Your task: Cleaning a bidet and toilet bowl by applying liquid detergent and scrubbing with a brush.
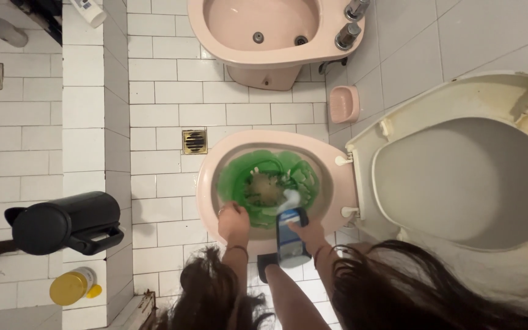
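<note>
Below, right hand (308,231) tilting cleaner bottle (291,235), pink toilet rim (206,189)

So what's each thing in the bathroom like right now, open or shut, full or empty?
Toilet bowl: coated inside with green cleaner.
Toilet lid: raised, open.
Cleaner bottle: tipped nozzle-first into the bowl, held by the right hand.
Left hand: resting on the bowl's rim.
Bidet: empty.
Black jug: lying on its side.
Yellow bottle: capped.

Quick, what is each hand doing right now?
Left hand: closed at the toilet bowl rim; contents cannot be told.
Right hand: holding the blue bottle.
</note>
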